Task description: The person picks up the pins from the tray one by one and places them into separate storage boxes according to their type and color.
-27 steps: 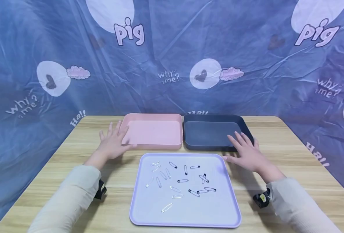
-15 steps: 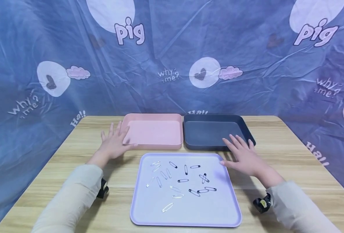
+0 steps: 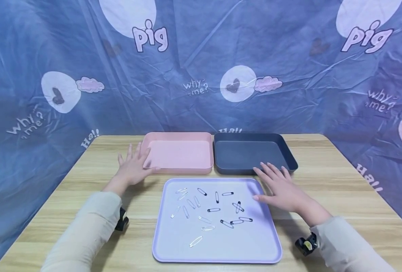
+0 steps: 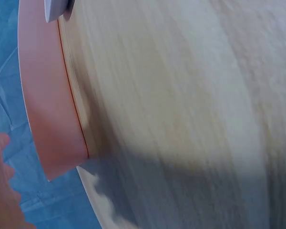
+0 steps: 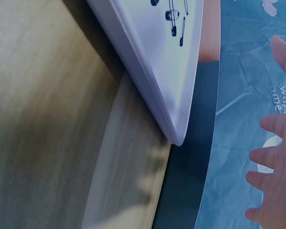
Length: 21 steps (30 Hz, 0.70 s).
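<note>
Cream sleeves (image 3: 85, 226) are worn with black wrist cameras (image 3: 121, 220), the right one showing a yellow patch (image 3: 308, 245).

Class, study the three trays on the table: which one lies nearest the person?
The lavender tray, the one carrying the safety pins; the pink tray and the dark tray stand side by side beyond it.

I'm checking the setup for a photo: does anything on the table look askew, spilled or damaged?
Nothing looks spilled or damaged. One slight oddity: two black-headed pins lie crossed in an X on the right half of the purple tray, as the head view shows it, while most others lie separately.
</note>
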Each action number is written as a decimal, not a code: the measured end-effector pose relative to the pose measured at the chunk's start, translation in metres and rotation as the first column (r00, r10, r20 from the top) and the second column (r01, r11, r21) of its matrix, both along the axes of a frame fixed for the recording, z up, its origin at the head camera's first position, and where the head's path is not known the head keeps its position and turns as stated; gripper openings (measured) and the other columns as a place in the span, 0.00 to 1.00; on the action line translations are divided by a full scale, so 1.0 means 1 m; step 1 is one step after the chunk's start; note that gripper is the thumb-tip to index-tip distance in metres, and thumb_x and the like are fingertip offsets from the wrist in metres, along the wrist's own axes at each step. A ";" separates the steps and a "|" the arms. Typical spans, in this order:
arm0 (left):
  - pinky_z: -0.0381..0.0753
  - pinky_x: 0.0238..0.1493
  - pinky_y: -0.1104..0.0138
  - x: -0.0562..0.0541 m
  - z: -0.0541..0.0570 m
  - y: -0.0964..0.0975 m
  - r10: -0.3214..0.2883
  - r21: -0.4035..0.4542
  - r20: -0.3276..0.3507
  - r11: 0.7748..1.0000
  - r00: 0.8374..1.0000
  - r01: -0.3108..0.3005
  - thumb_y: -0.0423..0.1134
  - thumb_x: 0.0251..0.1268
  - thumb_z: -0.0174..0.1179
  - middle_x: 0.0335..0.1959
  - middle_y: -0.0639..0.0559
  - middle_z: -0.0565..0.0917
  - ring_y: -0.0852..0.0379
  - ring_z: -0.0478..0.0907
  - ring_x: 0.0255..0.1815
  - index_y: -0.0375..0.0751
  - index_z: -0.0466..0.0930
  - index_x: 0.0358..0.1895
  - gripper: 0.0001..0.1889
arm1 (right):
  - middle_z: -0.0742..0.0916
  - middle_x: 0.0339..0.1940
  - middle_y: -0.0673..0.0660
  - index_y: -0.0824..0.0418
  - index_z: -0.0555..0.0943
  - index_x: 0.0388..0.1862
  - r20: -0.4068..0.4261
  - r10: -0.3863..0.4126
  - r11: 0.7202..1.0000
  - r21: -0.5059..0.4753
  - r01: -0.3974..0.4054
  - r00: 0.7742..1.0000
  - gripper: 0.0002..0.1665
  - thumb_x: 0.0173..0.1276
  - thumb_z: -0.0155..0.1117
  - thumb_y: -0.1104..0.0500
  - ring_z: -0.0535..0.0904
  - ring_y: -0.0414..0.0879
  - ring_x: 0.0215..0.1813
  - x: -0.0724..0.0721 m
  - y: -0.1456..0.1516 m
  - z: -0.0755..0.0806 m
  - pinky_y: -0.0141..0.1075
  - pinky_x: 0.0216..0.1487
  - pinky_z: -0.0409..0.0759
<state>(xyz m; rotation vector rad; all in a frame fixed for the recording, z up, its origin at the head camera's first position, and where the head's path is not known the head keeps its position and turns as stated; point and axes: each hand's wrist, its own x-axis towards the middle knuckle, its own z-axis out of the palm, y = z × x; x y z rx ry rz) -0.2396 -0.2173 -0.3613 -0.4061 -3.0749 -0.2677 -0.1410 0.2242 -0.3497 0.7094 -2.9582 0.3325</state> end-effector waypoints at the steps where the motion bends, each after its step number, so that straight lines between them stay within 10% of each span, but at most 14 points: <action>1: 0.18 0.48 0.37 -0.001 -0.001 0.000 0.003 0.001 0.002 1.000 1.000 -0.003 0.69 0.51 0.41 0.66 0.38 0.33 0.38 0.21 0.62 0.44 0.44 0.67 0.45 | 0.57 0.65 0.66 0.59 0.56 0.65 -0.002 0.006 1.000 -0.003 -0.006 1.000 0.49 0.52 0.52 0.32 0.45 0.60 0.65 0.001 -0.001 0.000 0.57 0.60 0.34; 21: 0.20 0.48 0.37 -0.010 -0.007 0.000 0.013 0.024 0.046 1.000 0.999 -0.014 0.68 0.54 0.39 0.66 0.37 0.32 0.35 0.24 0.62 0.42 0.42 0.67 0.44 | 0.62 0.63 0.65 0.62 0.60 0.63 -0.015 0.105 0.993 -0.058 -0.106 0.994 0.48 0.51 0.55 0.34 0.52 0.60 0.63 0.014 -0.013 -0.011 0.55 0.60 0.43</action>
